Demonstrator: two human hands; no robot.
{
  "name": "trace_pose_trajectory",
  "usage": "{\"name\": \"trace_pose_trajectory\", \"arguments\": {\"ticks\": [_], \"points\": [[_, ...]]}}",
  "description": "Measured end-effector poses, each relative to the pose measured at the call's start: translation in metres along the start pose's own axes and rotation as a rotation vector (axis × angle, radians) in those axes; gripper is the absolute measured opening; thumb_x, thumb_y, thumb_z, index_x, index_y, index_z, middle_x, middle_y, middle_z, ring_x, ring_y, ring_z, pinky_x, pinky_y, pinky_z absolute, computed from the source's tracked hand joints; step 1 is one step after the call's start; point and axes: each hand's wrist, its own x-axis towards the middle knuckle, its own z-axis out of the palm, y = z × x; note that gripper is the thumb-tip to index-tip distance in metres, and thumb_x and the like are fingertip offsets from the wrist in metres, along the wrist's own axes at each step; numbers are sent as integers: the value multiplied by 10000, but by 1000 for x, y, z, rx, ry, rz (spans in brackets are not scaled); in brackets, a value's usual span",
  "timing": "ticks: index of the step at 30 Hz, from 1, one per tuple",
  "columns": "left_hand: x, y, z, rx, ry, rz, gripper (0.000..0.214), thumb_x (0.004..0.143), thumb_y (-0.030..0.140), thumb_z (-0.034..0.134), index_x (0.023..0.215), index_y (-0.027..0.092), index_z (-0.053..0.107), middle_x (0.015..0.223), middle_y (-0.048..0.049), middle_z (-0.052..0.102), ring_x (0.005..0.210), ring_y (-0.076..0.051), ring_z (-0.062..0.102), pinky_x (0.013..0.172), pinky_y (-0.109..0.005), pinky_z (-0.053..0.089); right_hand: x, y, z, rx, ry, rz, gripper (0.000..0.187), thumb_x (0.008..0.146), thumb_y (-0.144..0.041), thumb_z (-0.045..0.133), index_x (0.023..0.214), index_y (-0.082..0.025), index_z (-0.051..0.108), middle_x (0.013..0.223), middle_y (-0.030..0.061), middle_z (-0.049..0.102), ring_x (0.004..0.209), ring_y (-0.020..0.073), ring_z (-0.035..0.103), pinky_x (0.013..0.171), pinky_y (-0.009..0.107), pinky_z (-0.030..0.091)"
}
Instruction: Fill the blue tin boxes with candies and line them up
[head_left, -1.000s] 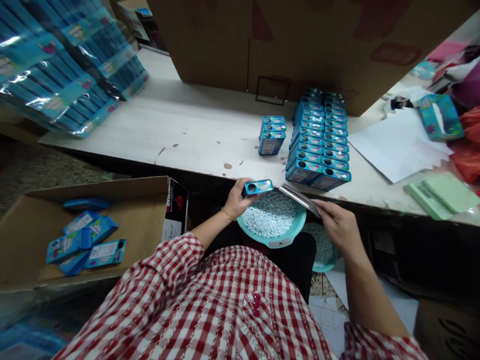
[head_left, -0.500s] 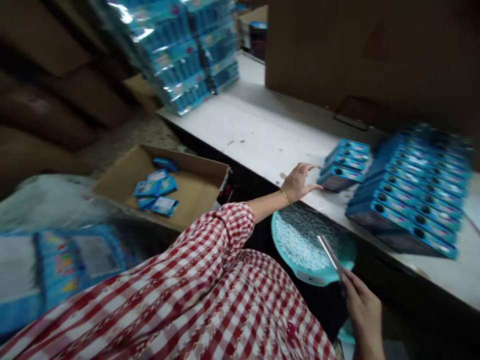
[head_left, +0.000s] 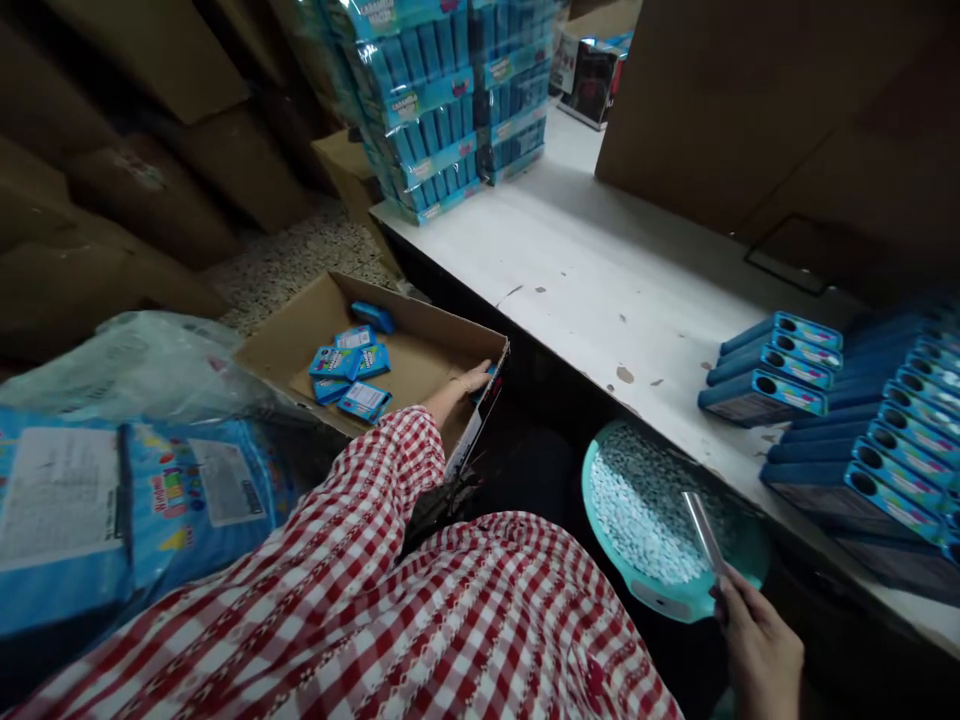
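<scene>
My left hand (head_left: 471,380) reaches down into an open cardboard box (head_left: 300,345) on the floor at my left, close to its near right wall; its fingers are hidden behind the box edge. Several flat blue packets (head_left: 351,365) lie on the box bottom. My right hand (head_left: 754,640) is closed on a thin shiny metal strip (head_left: 703,530) held over a teal basin (head_left: 660,592) of small white pellets. A short stack of blue boxes with round holes (head_left: 772,375) stands on the white table (head_left: 600,280), beside longer rows of the same boxes (head_left: 885,450).
Shrink-wrapped bundles of blue packs (head_left: 442,90) are piled at the table's far left end. A large brown carton (head_left: 757,110) stands at the back of the table. More brown cartons (head_left: 135,150) and a plastic bag of blue packs (head_left: 135,480) lie to my left.
My left hand held a blue box, went to the short stack on the table, and has now dropped into the floor box. My view has swung left. The right hand still holds the strip.
</scene>
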Motion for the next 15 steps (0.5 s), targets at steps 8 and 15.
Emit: {"name": "trace_pose_trajectory", "arguments": {"ticks": [8, 15], "points": [[-13, -2, -21, 62, -107, -302, 277, 561, 157, 662, 789, 165, 505, 570, 68, 463, 516, -81, 444, 487, -180, 386, 13, 12, 5, -81, -63, -24, 696, 622, -560, 587, 1106, -63, 631, 733, 81, 662, 593, 158, 569, 507, 231, 446], [-46, 64, -71, -182, 236, 96, 533, 613, 213, 647, 1106, 145, 455, 853, -11, 571, 761, -116, 547, 701, -236, 464, 42, 23, -17, -935, -230, -187, 445, 789, -378, 393, 1114, -227, 656, 898, 125, 689, 712, 276, 645, 557, 333, 467]]}}
